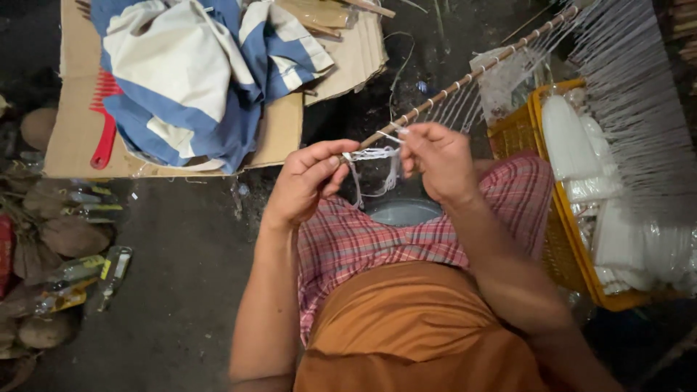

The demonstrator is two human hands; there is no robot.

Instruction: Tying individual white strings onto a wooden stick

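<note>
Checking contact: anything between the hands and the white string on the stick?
Nothing visible. The left hand grips the stick end; the right hand fingers pinch the white string directly.

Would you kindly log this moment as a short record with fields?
Left hand: left hand grips the end of the stick
Right hand: right hand pinches white thread at the stick
Stick: slanted, hung with white strands
Basket: yellow basket holding white candles
Floor: cardboard, blue-and-white cloth, red comb
</note>
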